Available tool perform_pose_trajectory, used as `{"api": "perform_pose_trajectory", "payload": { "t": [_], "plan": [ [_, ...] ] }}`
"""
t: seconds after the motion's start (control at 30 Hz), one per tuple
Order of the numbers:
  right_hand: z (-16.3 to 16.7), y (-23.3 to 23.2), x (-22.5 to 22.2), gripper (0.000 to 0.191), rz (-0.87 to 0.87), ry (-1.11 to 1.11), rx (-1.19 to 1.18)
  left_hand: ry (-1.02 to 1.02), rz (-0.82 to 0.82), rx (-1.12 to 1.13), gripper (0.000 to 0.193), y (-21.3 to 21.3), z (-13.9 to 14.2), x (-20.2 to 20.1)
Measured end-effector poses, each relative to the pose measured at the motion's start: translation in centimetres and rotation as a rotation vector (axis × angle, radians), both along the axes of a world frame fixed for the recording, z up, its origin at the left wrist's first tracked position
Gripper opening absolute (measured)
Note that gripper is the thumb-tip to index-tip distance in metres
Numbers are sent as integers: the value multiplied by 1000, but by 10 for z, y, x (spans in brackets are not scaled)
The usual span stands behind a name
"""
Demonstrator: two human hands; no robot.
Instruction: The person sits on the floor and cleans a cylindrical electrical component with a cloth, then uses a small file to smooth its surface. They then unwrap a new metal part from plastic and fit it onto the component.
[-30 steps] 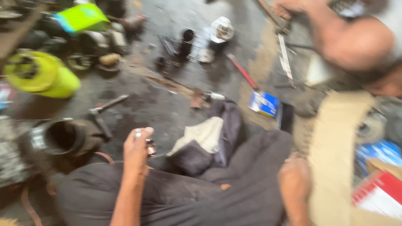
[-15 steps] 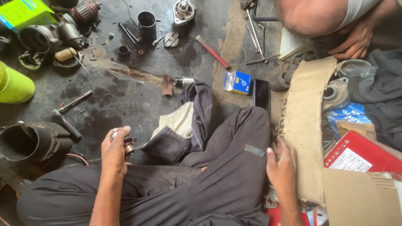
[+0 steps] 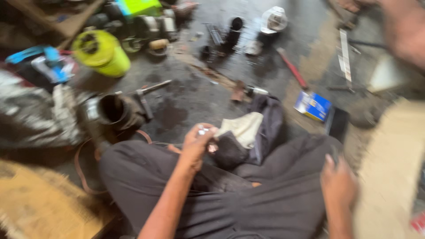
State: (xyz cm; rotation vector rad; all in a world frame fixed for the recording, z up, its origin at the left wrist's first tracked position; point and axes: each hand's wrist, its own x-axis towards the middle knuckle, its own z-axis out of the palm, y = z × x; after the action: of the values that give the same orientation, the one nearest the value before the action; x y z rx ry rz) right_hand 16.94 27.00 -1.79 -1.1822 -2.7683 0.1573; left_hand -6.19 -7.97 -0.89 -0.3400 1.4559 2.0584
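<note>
1. The left hand (image 3: 198, 142) is curled up tight around a small shiny metal part (image 3: 203, 131). The part sits at the fingertips, above the person's lap, and it is too blurry to say what kind of part it is.
2. The right hand (image 3: 338, 183) rests on the right knee of the dark trousers (image 3: 265, 194). Its fingers look loose, but the blur hides whether it holds something, so I cannot tell.
3. Just beside the left hand lies one heap of cloth (image 3: 250, 132), pale on one side and dark on the other.
4. On the dirty floor (image 3: 186, 102) to the left lies one dark round pipe piece (image 3: 116, 110) with an open mouth. One hammer (image 3: 148, 95) lies right next to it.
5. Farther off stands one yellow-green can (image 3: 101, 52). Behind it is a pile of small metal bits, too smeared to count.
6. One small blue box (image 3: 312, 105) lies near the right knee. One thin red tool (image 3: 292, 67) lies past it.
7. At the top sits one white round thing (image 3: 273, 20), with one black tube (image 3: 234, 27) close by.
8. Another person's arm (image 3: 403, 26) shows in the top right corner, cut off by the edge.
9. One sheet of brown cardboard (image 3: 392, 163) runs down the right side, half out of view.
</note>
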Motion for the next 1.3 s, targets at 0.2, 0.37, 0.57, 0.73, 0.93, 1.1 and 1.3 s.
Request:
{"api": "perform_pose_trajectory", "payload": {
  "t": [0.2, 0.37, 0.57, 0.73, 0.93, 1.1, 1.3],
  "plan": [
    [50, -36, 25, 16, 242, 114, 336, -50, 24, 72, 26, -9, -5, 0],
    [67, -81, -17, 35, -57, 700, -931, -181, 96, 211, 30, -4, -6, -6],
    [70, -144, -73, 27, 433, 918, -1950, -136, 45, 216, 28, 5, -7, -2],
    [60, -179, -92, 40, 145, 625, -1583, -139, 122, 300, 13, 17, -23, 3],
    [65, -192, -99, 31, 221, 453, -1253, -2, 83, 295, 5, 25, -38, 0],
    [75, -204, -108, 19, 420, 362, -768, -9, 31, 368, 8, 29, -38, -1],
    [77, -216, -119, 15, 568, 465, -676, -7, 30, 374, 7, 31, -40, -2]
  ]
}}
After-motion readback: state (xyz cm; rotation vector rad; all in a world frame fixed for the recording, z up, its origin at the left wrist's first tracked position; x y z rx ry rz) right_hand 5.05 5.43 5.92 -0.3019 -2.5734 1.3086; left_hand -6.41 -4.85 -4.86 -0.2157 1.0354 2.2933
